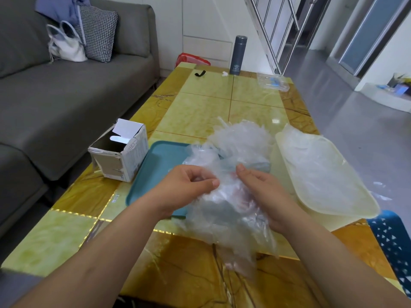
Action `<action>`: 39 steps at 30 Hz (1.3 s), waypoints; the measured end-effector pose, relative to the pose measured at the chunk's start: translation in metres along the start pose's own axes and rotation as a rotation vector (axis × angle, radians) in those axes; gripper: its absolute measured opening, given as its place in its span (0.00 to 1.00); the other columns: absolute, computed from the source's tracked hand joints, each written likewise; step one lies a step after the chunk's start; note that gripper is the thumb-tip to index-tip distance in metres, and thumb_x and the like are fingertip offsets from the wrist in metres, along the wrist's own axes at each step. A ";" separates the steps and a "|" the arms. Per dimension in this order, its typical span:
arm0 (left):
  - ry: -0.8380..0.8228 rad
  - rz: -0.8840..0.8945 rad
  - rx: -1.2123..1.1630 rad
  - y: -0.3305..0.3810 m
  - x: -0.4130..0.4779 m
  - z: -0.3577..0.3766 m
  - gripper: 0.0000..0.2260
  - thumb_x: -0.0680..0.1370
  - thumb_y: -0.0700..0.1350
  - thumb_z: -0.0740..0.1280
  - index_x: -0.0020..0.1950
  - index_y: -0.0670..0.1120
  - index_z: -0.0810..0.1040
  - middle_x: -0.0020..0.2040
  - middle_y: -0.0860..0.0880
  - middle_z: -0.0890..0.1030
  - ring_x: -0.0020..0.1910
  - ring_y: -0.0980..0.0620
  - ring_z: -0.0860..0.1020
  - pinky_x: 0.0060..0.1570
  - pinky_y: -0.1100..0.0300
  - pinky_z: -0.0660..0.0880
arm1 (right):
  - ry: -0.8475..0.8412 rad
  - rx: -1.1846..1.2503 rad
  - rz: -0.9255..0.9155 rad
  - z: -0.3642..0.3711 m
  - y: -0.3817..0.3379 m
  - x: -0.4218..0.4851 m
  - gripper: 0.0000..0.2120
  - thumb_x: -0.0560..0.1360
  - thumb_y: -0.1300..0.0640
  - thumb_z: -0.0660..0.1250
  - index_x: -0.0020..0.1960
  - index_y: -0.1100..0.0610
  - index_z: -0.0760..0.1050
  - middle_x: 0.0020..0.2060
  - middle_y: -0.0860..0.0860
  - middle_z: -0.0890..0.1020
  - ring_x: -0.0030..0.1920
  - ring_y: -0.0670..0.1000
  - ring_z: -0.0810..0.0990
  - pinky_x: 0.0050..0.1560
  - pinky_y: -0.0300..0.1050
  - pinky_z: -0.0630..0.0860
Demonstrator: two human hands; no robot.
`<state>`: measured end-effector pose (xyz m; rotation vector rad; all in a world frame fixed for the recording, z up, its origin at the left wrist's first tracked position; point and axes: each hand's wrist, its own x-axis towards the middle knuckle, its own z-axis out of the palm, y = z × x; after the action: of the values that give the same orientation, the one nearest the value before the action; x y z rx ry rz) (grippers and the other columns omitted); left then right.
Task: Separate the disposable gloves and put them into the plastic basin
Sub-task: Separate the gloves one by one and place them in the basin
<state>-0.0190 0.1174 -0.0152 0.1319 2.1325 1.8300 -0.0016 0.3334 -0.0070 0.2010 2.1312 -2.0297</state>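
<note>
near edge of table (pixel 200 107): left hand (pixel 191 187) pinches the clear gloves (pixel 222 210) between thumb and fingers; right hand (pixel 262 192) grips the same bunch from the other side. bunch held above teal tray (pixel 155 165). cream basin (pixel 333 211) just right, clear film inside. torn box (pixel 124 156) left. flask (pixel 237 56) far end.

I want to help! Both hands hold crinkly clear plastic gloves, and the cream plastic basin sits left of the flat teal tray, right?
No: the head view shows the cream plastic basin right of the flat teal tray. Left hand and right hand do hold the clear gloves.
</note>
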 end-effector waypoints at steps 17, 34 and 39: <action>0.490 0.050 0.166 -0.017 0.007 -0.029 0.11 0.83 0.44 0.68 0.43 0.40 0.83 0.34 0.44 0.83 0.27 0.54 0.76 0.36 0.59 0.76 | 0.374 -0.055 0.048 -0.001 0.014 0.005 0.17 0.85 0.47 0.60 0.48 0.58 0.80 0.34 0.57 0.75 0.35 0.53 0.74 0.36 0.45 0.71; -0.188 0.047 -0.243 0.036 -0.025 -0.019 0.06 0.82 0.46 0.70 0.50 0.44 0.78 0.44 0.41 0.86 0.23 0.52 0.76 0.24 0.62 0.73 | 0.004 0.267 0.048 0.002 -0.003 0.001 0.03 0.78 0.66 0.72 0.51 0.63 0.83 0.44 0.60 0.86 0.44 0.60 0.87 0.43 0.52 0.84; 0.041 0.095 0.052 0.010 -0.011 -0.013 0.05 0.79 0.47 0.74 0.45 0.47 0.84 0.49 0.48 0.86 0.51 0.49 0.84 0.54 0.53 0.76 | 0.107 0.300 -0.042 0.011 -0.014 -0.006 0.06 0.83 0.57 0.66 0.49 0.59 0.77 0.34 0.52 0.81 0.32 0.48 0.81 0.32 0.42 0.80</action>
<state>-0.0135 0.1038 -0.0016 0.2129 2.2387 1.8452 0.0013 0.3222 0.0077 0.3166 1.8919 -2.4080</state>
